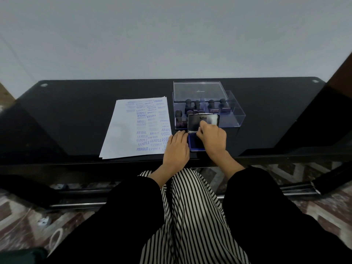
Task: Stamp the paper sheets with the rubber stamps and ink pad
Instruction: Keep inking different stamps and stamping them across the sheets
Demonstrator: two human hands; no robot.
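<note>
Left hand (176, 147), right hand (213, 138) at ink pad (200, 124)

Glossy black tabletop (76, 115) — smooth, mirror-like, matt white paper sheets (122, 130), clear glossy plastic box (236, 115), shiny dark ink pad lid (194, 123) — metal by its look, soft striped cloth (190, 216), matt black cloth sleeves (133, 197).

Place: a plain room set up for desk work, either a home or a small office; which one cannot be told.
Worktop: black glass worktop (66, 121) with round metal fittings (44, 85) at its far corners, set against the wall.
Wall: bare pale wall (171, 35) fills the upper half of the frame.
Floor: patterned maroon-and-grey floor (323, 216), lower left and lower right.
Desk goods: stamped paper sheets (133, 126), a clear plastic box (238, 119) of rubber stamps (211, 105) and an ink pad (196, 145), centre of the frame.
</note>
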